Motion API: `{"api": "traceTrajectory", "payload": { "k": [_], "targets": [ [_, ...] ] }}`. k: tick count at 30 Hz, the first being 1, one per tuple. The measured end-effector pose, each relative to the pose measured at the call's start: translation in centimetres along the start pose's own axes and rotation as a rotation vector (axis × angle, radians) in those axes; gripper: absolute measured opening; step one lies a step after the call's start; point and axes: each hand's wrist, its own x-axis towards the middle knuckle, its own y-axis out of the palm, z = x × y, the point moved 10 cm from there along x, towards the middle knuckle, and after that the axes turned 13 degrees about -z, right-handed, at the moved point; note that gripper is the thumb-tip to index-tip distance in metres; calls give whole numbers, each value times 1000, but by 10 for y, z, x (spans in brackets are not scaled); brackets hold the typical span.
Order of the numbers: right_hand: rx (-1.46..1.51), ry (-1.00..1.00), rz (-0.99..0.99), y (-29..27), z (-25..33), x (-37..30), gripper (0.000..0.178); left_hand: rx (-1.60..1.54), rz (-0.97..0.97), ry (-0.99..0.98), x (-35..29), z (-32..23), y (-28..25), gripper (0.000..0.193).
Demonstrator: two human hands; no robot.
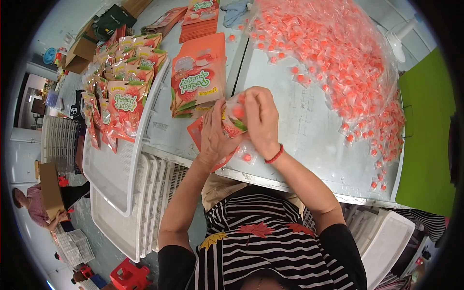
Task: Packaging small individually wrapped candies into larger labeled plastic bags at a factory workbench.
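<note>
- The small printed pouch [233, 127] is between the two hands near the table's front edge; they cover much of it, and its opening cannot be made out.
- The left hand [216, 136] is closed around the pouch's left side, with fingers pointing away from the body.
- The right hand [262, 120] has its fingers bunched at the pouch's upper right, against wrapped red sweets [238, 111]; how firmly it holds them I cannot tell.
- Under the left hand a red-orange pouch [194, 131] pokes out, and a loose sweet [247, 157] lies below the hands.
- Just beyond, a stack of flat pouches [198, 77] crowds the far side.
- To the left, plump pouches [128, 104] are heaped on a white tray [112, 166].
- To the right, a large heap of wrapped sweets [333, 67] spreads over the table [285, 104], near a green panel [427, 130].
</note>
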Motion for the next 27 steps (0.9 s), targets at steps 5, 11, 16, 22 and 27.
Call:
{"api": "traceTrajectory", "payload": {
  "k": [5,11,16,22,27],
  "targets": [
    [-284,-650,-53,-4,41,-17,9,13,-1,31,1,-5,1,95],
    [-92,237,119,-27,-72,0,10,-21,-11,26,-1,-2,1,93],
    [-487,-203,152,-18,-16,13,15,40,60,172,5,-27,9,90],
    [-486,-166,284,23,20,2,26,-42,-49,148,9,-19,6,88],
    [-440,-788,286,25,100,-14,22,-337,-240,-171,19,24,-24,89]
  ]
}}
